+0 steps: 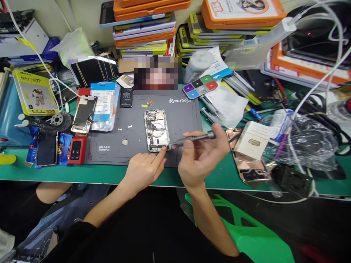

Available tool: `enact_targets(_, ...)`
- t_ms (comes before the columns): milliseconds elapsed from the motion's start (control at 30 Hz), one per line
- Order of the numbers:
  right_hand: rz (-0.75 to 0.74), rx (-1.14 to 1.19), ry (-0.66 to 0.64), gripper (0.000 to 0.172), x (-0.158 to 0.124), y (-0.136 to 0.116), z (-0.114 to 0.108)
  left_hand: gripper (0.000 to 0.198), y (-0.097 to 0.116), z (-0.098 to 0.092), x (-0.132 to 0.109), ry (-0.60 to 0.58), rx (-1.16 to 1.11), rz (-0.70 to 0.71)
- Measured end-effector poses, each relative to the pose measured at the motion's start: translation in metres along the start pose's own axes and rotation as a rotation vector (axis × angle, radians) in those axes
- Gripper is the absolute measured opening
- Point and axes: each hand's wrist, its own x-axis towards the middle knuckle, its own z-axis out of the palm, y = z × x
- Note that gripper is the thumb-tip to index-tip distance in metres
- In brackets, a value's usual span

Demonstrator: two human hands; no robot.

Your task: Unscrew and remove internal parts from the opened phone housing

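Observation:
A smartphone with its inside exposed [158,131] lies on the grey work mat [109,120]. My left hand [145,168] rests at its lower edge, the index finger stretched out with its tip on the phone's bottom right corner and the other fingers curled. Between the thumb and fingers of my right hand [201,157] is a slim dark screwdriver [201,136]. Its tip points left, close to the phone's lower right side; whether it touches is unclear. A small metal plate [124,142] and tiny white bits lie left of the phone. Behind is a black battery [126,97].
A detached phone screen [83,115] leans over a red device [77,149] at left. At right lie a cigarette box [252,140], a copper-coloured phone part [248,173], clear plastic wrap [315,142] and cables. Orange and yellow boxes [145,38] are stacked behind. The green table's edge is near me.

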Motion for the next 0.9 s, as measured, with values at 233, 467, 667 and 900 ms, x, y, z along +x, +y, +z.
enact_targets(233,-0.306,-0.097,-0.052,0.073,-0.01,0.021,0.0,0.03,0.002,-0.002,-0.002,0.043,-0.036,0.027)
enact_targets(467,-0.381,-0.148,-0.162,0.069,-0.011,0.026,0.004,0.028,0.002,-0.002,-0.002,0.041,-0.069,0.017)
enact_targets(667,-0.363,-0.152,-0.21,0.075,-0.011,0.025,0.005,0.026,0.003,-0.002,-0.002,0.032,-0.075,0.012)
enact_targets(900,-0.353,-0.148,-0.222,0.076,-0.012,0.027,0.004,0.025,0.002,-0.002,-0.002,0.034,-0.079,0.018)
